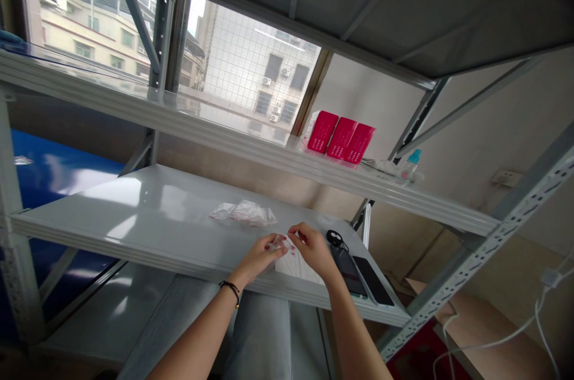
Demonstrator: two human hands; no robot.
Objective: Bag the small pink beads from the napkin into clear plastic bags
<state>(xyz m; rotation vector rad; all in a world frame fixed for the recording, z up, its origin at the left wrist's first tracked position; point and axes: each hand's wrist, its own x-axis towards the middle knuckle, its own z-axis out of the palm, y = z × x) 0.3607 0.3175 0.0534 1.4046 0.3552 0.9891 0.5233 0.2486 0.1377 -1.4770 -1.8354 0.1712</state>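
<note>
My left hand (260, 257) pinches a small clear plastic bag (280, 241) over the lower shelf. Close beside it on the right, my right hand (311, 248) has its thumb and fingers drawn together at the bag's edge; what lies between them is too small to make out. Beneath both hands a white sheet (293, 266), paper or cloth, rests at the shelf's front edge. Tiny red bits (293, 248) show on it, partly hidden by my fingers. Farther back lies a loose pile of clear plastic bags (251, 213).
Right of my hands lie a dark tablet-like slab (347, 272), a black phone (373, 280) and a coiled black cable (334, 238). The upper shelf edge (251, 147) crosses above, bearing red boxes (343, 136) and a blue-capped spray bottle (410, 165). Metal posts stand at the sides.
</note>
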